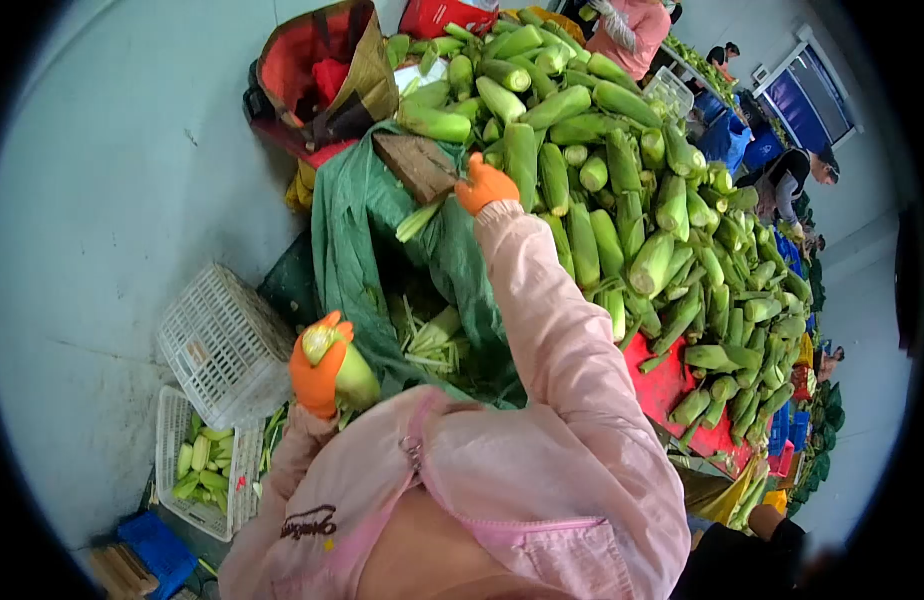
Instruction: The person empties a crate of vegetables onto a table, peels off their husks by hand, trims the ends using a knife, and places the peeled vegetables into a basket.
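My left hand [317, 375], in an orange glove, is closed around an ear of corn [357, 380] in green husk, its pale cut end facing up. My right hand [485, 186], also gloved in orange, reaches forward to the edge of a wooden block [417, 165]. Its fingers are curled; what they grip, if anything, I cannot make out. Loose husk leaves [418, 222] hang just below the block. Green sacking [347, 215] drapes under the block and around an opening with husk scraps [434, 335] inside.
A large heap of unhusked corn [627, 200] spreads along the right on a red surface [647, 375]. At left are an upturned white crate [222, 340] and another white crate [169, 450] with corn. A bag [367, 75] stands behind. Co-workers [637, 35] work beyond the heap.
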The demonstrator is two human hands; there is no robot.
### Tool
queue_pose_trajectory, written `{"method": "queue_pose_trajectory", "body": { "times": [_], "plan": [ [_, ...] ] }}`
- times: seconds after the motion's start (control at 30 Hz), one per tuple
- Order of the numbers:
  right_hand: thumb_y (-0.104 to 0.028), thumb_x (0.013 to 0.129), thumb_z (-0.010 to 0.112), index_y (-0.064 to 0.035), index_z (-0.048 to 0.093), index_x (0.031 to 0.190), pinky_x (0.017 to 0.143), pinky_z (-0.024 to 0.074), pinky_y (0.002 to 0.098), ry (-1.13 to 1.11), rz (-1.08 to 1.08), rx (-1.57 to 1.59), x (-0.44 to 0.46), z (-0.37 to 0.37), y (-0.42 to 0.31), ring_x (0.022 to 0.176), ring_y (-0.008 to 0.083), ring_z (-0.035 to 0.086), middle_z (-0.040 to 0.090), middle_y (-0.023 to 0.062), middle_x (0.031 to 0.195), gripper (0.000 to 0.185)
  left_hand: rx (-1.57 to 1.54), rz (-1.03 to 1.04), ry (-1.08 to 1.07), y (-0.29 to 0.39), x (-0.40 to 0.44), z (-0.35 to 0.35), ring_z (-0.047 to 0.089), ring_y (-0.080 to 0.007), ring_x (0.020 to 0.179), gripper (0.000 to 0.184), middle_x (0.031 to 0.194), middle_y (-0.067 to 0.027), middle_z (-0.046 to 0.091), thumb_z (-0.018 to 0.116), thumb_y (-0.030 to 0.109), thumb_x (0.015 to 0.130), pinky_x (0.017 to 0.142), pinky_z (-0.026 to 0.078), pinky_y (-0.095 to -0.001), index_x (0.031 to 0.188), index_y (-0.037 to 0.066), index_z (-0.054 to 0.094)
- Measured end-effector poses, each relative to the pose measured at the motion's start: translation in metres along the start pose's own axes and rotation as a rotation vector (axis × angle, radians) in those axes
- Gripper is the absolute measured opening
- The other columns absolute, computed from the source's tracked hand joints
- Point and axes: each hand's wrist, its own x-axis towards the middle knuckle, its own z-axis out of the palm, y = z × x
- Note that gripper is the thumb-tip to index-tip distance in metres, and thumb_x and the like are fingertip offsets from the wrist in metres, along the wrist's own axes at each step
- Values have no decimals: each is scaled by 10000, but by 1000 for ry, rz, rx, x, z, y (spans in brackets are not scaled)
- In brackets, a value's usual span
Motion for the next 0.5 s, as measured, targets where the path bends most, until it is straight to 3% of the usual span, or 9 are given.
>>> {"method": "queue_pose_trajectory", "body": {
  "times": [0.1, 0.17, 0.2, 0.23, 0.27, 0.3, 0.37, 0.43, 0.5],
  "plan": [
    [-446, 821, 611, -62, 543, 1262, 870, 476, 432, 150, -98, 238, 10, -37, -45, 1028, 359, 603, 630, 191, 1100, 589, -45, -2, 53, 1, 4, -10, 633, -250, 939, 458, 1085, -178, 647, 629, 185, 883, 868, 502, -357, 1261, -52, 530],
    [-243, 862, 666, -103, 593, 1265, 962, 469, 357, 0, -282, 866, -24, -9, -62, 1107, 287, 602, 626, 146, 1200, 432, -97, -40, 41, 4, 16, -11, 623, -258, 969, 455, 1105, -184, 637, 617, 206, 896, 888, 493, -369, 1256, -59, 530],
    [-194, 869, 686, -161, 509, 1370, 991, 461, 342, 263, -926, 284, -46, 2, -60, 1144, 232, 584, 605, 113, 1264, 532, -167, -62, 54, 5, 24, -8, 613, -267, 999, 455, 1125, -191, 627, 605, 227, 910, 909, 483, -380, 1250, -66, 529],
    [-256, 872, 673, -140, 552, 1311, 942, 497, 380, 108, -929, 742, -71, 51, -73, 1037, 325, 633, 608, 159, 1237, 469, -158, -99, -7, 8, 32, 0, 613, -267, 999, 455, 1125, -191, 627, 605, 227, 910, 909, 483, -380, 1250, -66, 529],
    [-256, 875, 694, -216, 310, 1490, 965, 468, 336, -610, -407, 1207, -125, 2, -88, 1154, 208, 569, 551, 117, 1332, 726, -186, -151, 39, 13, 40, 12, 594, -272, 1034, 497, 1154, -194, 609, 581, 285, 926, 927, 470, -388, 1271, -65, 505],
    [-355, 811, 749, -197, 280, 1503, 975, 446, 343, -635, -382, 1043, -151, 9, -91, 1165, 239, 569, 558, 135, 1323, 850, -209, -205, 81, 14, 50, 24, 575, -277, 1068, 542, 1183, -198, 590, 557, 344, 943, 946, 456, -397, 1291, -65, 481],
    [-474, 710, 799, -181, 260, 1510, 986, 429, 352, -652, -232, 993, -186, 4, -93, 1166, 272, 573, 577, 147, 1298, 1008, -374, -275, -180, -19, 80, 34, 525, -274, 1153, 610, 1301, -172, 513, 493, 428, 972, 994, 419, -403, 1383, -11, 386],
    [-545, 659, 794, -176, 288, 1501, 979, 429, 355, -430, 37, 1118, -215, -17, -82, 1169, 292, 571, 581, 149, 1290, 1050, -282, -411, -239, -22, 92, 73, 493, -245, 1199, 634, 1348, -130, 482, 465, 471, 976, 1016, 400, -386, 1406, 16, 367],
    [-478, 677, 791, -130, 405, 1443, 967, 437, 344, -151, 188, 1169, -232, 4, -50, 1151, 259, 580, 622, 136, 1222, 925, -305, -521, -393, -19, 83, 121, 464, -220, 1230, 607, 1362, -101, 474, 443, 452, 988, 1043, 368, -360, 1430, 47, 352]
  ]
}}
